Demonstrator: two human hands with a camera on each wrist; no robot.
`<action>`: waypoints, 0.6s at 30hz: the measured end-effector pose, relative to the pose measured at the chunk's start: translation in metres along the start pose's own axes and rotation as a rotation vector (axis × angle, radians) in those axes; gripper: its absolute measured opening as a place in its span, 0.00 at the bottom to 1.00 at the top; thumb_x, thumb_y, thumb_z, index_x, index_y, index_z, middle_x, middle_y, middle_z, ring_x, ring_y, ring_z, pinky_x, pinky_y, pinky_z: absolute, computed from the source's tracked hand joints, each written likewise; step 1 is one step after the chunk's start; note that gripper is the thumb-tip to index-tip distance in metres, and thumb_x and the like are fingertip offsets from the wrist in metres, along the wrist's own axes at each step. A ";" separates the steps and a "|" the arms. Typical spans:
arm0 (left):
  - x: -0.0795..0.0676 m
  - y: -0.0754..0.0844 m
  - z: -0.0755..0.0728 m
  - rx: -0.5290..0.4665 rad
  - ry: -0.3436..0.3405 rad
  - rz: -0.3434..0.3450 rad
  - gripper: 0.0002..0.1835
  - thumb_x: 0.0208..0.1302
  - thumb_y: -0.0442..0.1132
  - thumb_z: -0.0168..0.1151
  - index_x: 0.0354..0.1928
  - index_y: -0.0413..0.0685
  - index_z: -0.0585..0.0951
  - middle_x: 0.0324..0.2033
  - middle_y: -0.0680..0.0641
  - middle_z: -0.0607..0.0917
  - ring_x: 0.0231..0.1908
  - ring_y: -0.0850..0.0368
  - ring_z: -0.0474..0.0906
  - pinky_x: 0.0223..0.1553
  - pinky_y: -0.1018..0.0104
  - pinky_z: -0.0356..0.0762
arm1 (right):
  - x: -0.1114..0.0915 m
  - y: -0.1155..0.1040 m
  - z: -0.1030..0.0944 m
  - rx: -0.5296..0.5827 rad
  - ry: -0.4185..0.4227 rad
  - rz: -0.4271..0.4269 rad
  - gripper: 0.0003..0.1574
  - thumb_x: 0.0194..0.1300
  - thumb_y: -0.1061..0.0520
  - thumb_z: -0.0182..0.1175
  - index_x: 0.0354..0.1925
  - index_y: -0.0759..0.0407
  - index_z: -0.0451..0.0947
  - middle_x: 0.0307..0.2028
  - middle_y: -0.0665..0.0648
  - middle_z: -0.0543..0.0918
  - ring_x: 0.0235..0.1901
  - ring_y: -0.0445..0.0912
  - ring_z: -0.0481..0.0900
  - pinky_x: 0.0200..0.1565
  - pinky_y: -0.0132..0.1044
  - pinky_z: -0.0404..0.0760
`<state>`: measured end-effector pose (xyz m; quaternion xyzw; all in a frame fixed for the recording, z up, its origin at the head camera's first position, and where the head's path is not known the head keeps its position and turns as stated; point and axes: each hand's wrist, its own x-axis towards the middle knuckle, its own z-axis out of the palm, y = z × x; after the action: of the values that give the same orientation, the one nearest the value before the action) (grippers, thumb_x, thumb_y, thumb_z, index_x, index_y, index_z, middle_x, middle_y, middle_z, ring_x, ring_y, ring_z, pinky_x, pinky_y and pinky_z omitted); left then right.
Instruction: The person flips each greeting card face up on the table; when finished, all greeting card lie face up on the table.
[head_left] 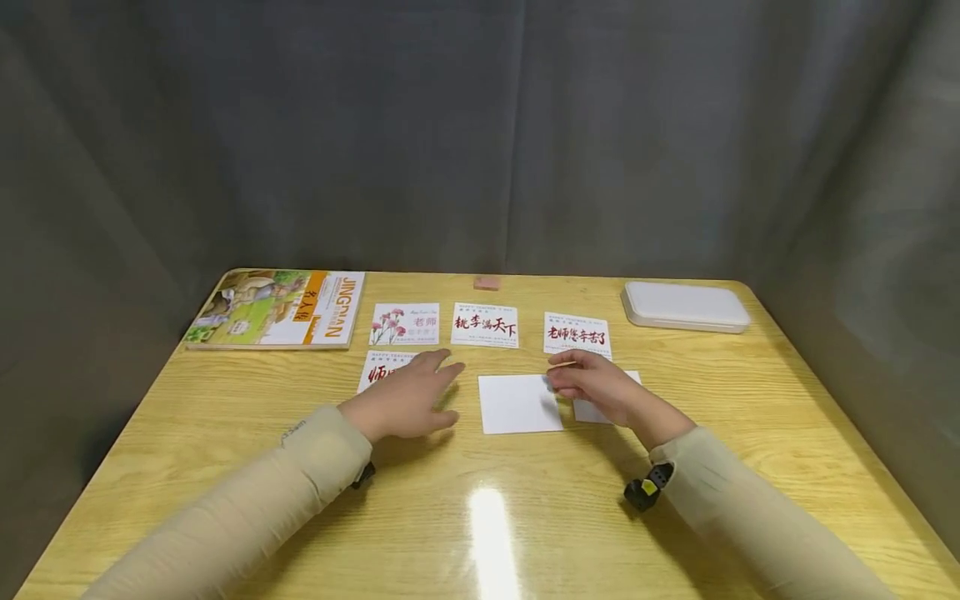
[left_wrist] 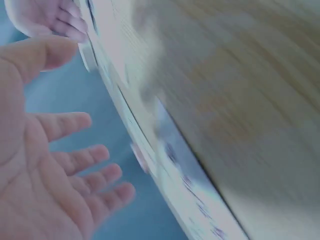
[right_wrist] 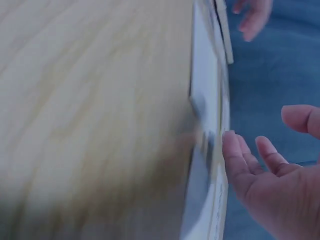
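My left hand [head_left: 408, 398], fingers spread, hovers over a card with red lettering [head_left: 374, 372] and hides much of it. In the left wrist view the palm and fingers [left_wrist: 67, 165] hold nothing. The right hand [head_left: 600, 387] hangs with loosely bent fingers between a blank white card [head_left: 517, 405] and another white card [head_left: 592, 411], which it partly covers. Nothing shows in its grasp in the right wrist view, where the hand [right_wrist: 280, 185] is apart from the cards. Behind stand a row's flower card [head_left: 405, 325] and two red-lettered cards [head_left: 485, 327], [head_left: 577, 335], all flat.
An illustrated book [head_left: 273, 308] lies at the back left of the wooden table [head_left: 420, 517]. A white case [head_left: 686, 306] is at the back right. Near the back edge sits a small pink block [head_left: 487, 283]. Grey curtains [head_left: 375, 142] surround the table.
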<state>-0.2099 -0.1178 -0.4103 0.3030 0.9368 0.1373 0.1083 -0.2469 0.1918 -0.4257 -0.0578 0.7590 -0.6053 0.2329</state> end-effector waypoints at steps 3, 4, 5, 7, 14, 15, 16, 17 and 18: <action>0.014 0.018 0.003 0.045 -0.010 0.091 0.42 0.73 0.54 0.62 0.79 0.40 0.61 0.77 0.33 0.57 0.77 0.38 0.51 0.75 0.47 0.55 | -0.002 0.002 -0.004 -0.011 -0.004 0.021 0.32 0.76 0.63 0.54 0.70 0.78 0.59 0.59 0.70 0.77 0.45 0.41 0.80 0.49 0.32 0.82; 0.019 0.024 0.004 0.071 -0.014 0.123 0.42 0.72 0.55 0.62 0.79 0.41 0.61 0.78 0.35 0.58 0.77 0.39 0.52 0.75 0.49 0.55 | -0.001 0.002 -0.004 -0.011 -0.001 0.026 0.32 0.76 0.63 0.54 0.70 0.78 0.59 0.58 0.69 0.77 0.44 0.40 0.80 0.48 0.31 0.82; 0.024 0.029 0.006 0.099 -0.022 0.149 0.42 0.72 0.57 0.61 0.79 0.44 0.61 0.78 0.36 0.58 0.77 0.39 0.52 0.75 0.50 0.55 | -0.001 0.003 -0.005 -0.014 0.002 0.028 0.32 0.75 0.63 0.54 0.70 0.78 0.60 0.58 0.68 0.77 0.43 0.40 0.80 0.48 0.31 0.82; 0.033 0.038 0.009 0.174 -0.056 0.195 0.44 0.70 0.60 0.61 0.81 0.50 0.60 0.79 0.40 0.56 0.78 0.40 0.49 0.76 0.52 0.52 | -0.001 0.003 -0.005 -0.018 0.005 0.033 0.32 0.75 0.64 0.54 0.70 0.78 0.60 0.57 0.68 0.77 0.42 0.40 0.80 0.47 0.31 0.82; 0.049 0.058 0.020 0.326 -0.212 0.271 0.45 0.68 0.69 0.59 0.82 0.69 0.56 0.82 0.50 0.48 0.80 0.43 0.40 0.78 0.50 0.45 | 0.004 -0.001 -0.001 -0.071 -0.014 0.021 0.32 0.75 0.63 0.54 0.70 0.79 0.60 0.57 0.68 0.77 0.43 0.42 0.79 0.50 0.34 0.81; 0.050 0.059 0.021 0.327 -0.230 0.266 0.45 0.68 0.69 0.59 0.82 0.69 0.57 0.82 0.50 0.49 0.80 0.43 0.40 0.78 0.50 0.45 | 0.005 -0.002 0.000 -0.078 -0.019 0.017 0.32 0.75 0.63 0.54 0.70 0.79 0.60 0.57 0.69 0.76 0.43 0.42 0.79 0.49 0.34 0.81; 0.050 0.058 0.023 0.328 -0.242 0.259 0.44 0.68 0.70 0.59 0.82 0.68 0.59 0.81 0.50 0.50 0.80 0.44 0.42 0.77 0.52 0.46 | 0.006 -0.003 0.001 -0.081 -0.019 0.016 0.32 0.74 0.63 0.54 0.70 0.79 0.61 0.57 0.69 0.76 0.43 0.43 0.79 0.49 0.34 0.81; 0.050 0.056 0.024 0.318 -0.252 0.249 0.44 0.67 0.69 0.60 0.81 0.68 0.60 0.81 0.50 0.52 0.79 0.43 0.44 0.77 0.53 0.48 | 0.007 -0.003 0.002 -0.080 -0.018 0.015 0.32 0.74 0.63 0.54 0.69 0.79 0.61 0.57 0.69 0.77 0.42 0.42 0.78 0.48 0.34 0.81; 0.050 0.054 0.025 0.310 -0.257 0.243 0.43 0.67 0.68 0.60 0.81 0.67 0.61 0.81 0.50 0.53 0.79 0.43 0.45 0.77 0.55 0.49 | 0.007 -0.004 0.002 -0.082 -0.016 0.015 0.32 0.74 0.64 0.54 0.69 0.79 0.61 0.56 0.69 0.77 0.41 0.42 0.78 0.47 0.33 0.81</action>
<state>-0.2137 -0.0410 -0.4222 0.4415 0.8818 -0.0360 0.1617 -0.2532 0.1863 -0.4241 -0.0662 0.7817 -0.5714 0.2409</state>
